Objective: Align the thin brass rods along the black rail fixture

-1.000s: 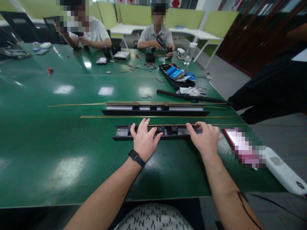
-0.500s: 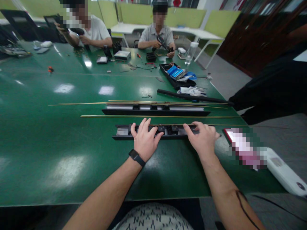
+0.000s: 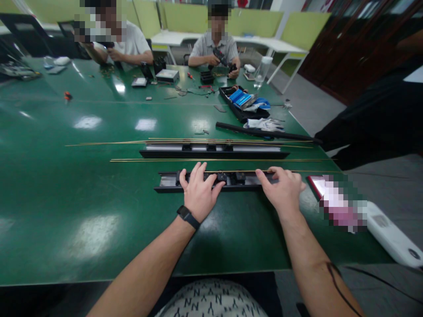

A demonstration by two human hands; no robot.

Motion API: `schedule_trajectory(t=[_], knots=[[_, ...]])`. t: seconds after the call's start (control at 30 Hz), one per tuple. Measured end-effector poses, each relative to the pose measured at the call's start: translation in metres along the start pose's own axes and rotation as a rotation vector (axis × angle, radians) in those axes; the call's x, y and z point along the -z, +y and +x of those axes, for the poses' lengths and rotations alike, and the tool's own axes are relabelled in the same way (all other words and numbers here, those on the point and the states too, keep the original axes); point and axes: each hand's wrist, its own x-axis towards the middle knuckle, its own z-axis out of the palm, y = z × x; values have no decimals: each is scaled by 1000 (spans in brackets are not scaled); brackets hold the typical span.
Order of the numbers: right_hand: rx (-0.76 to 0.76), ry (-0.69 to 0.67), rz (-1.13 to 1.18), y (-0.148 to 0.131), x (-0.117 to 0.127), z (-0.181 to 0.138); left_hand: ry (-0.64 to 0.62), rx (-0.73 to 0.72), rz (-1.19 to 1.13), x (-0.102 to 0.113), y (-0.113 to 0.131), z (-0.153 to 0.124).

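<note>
A long black channel rail point(image 3: 168, 189) lies on the green table, with small black blocks point(image 3: 240, 177) sitting in its silvery groove. My left hand point(image 3: 201, 191) grips the rail around its left-middle part, fingers over the far edge and thumb at the near side beside a block. A thin brass-coloured rod point(image 3: 231, 171) runs along the rail's far edge and out past its right end. My right hand point(image 3: 283, 187) has its thumb and curled fingers on this rod near the rail's right end; the fingertips are partly hidden.
Beyond lies a second black rail point(image 3: 211, 154) with several rods on and beside it. A dark bar point(image 3: 257, 131), gloves point(image 3: 264, 124) and a black tray point(image 3: 228, 100) are farther back. A white device point(image 3: 390, 235) lies right. Two people sit opposite; someone in dark clothes stands right.
My right hand has shifted slightly to the right along the rod. The left hand stays in place on the rail.
</note>
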Motion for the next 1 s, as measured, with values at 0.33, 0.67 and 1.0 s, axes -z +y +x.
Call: schedule_trajectory(t=[0.33,0.67,1.0], knots=[[34,10,3,-2,-5,-3,-12,-10,5,3,3,1],[26,28,0,-5,-6,-4,-10,-20,-7,1,3,1],[18,9,-10,-8,-2,-3,20,-29,-16,-2,0,0]])
